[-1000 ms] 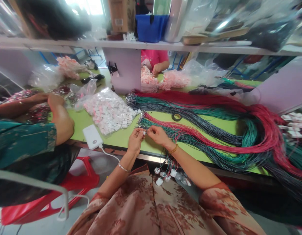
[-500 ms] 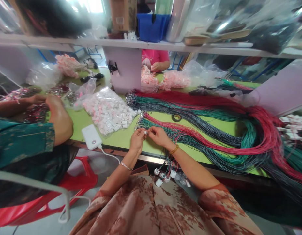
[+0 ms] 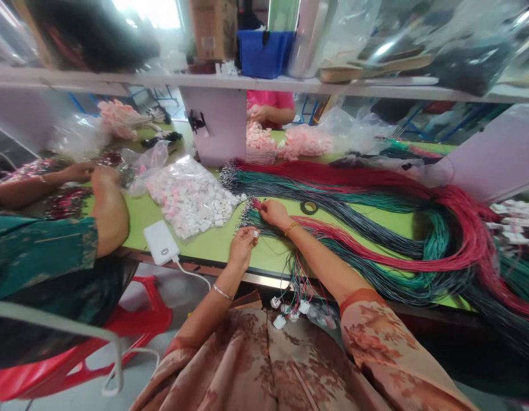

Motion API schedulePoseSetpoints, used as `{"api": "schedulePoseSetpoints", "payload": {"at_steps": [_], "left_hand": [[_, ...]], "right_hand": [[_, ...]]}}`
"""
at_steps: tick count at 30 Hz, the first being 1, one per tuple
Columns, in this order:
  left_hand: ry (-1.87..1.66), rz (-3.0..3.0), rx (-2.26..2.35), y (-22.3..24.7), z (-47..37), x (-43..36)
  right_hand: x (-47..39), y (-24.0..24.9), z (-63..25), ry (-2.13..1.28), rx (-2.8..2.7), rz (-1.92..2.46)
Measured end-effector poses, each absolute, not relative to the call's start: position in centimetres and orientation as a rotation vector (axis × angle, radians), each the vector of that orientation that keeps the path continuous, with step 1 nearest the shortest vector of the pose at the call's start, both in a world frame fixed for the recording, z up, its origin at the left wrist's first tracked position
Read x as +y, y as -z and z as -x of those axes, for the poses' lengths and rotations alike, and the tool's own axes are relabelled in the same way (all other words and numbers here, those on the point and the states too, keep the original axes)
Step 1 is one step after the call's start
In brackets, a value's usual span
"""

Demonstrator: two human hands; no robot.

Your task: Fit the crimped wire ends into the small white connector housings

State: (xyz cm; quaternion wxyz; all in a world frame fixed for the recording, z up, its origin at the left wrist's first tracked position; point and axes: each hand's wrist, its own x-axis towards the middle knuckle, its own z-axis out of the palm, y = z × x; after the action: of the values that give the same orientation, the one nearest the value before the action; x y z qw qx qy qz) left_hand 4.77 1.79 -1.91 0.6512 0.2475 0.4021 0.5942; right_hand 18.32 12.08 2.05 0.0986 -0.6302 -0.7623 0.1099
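My left hand [image 3: 243, 246] pinches a small white connector [image 3: 255, 234] above the front edge of the green table [image 3: 213, 250]. Up and to the right of it, my right hand [image 3: 273, 213] has its fingers closed at the metal-tipped ends of a bundle of red wires [image 3: 328, 228]; whatever is between the fingertips is too small to make out. Green and dark wires [image 3: 359, 260] run alongside the red ones. Several white connectors on wires [image 3: 293, 314] hang off the table edge beneath my right forearm. A clear bag of white connectors [image 3: 191, 197] lies left of my hands.
A white power bank [image 3: 161, 242] with a cable lies at the left front. Black tape [image 3: 308, 207] rests among the wires. A co-worker's arm [image 3: 108, 211] is on the left, another person's hand [image 3: 259, 113] across the table. A shelf [image 3: 161, 80] spans the back.
My right hand has moved away from the connector, up and slightly left to the ends of the wires. My left hand keeps the connector in nearly the same place.
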Motion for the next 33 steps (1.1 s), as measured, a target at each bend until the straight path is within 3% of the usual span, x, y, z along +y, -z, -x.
{"api": "schedulePoseSetpoints", "payload": {"at_steps": [9,22,33], "left_hand": [[-1.333,-0.56,0.883,2.2,-4.6,1.7],[-1.426,-0.537,0.784,2.4,-4.4,1.8],[-1.396,-0.537,0.745,1.8,-4.1,1.7]], "right_hand": [[11.7,-2.4,-20.0,-0.359,-2.158,1.767],[6.5,-4.2,-18.9,-1.127,-1.908,1.033],[4.0,-2.0,-19.2,-1.019,-1.81,1.179]]}}
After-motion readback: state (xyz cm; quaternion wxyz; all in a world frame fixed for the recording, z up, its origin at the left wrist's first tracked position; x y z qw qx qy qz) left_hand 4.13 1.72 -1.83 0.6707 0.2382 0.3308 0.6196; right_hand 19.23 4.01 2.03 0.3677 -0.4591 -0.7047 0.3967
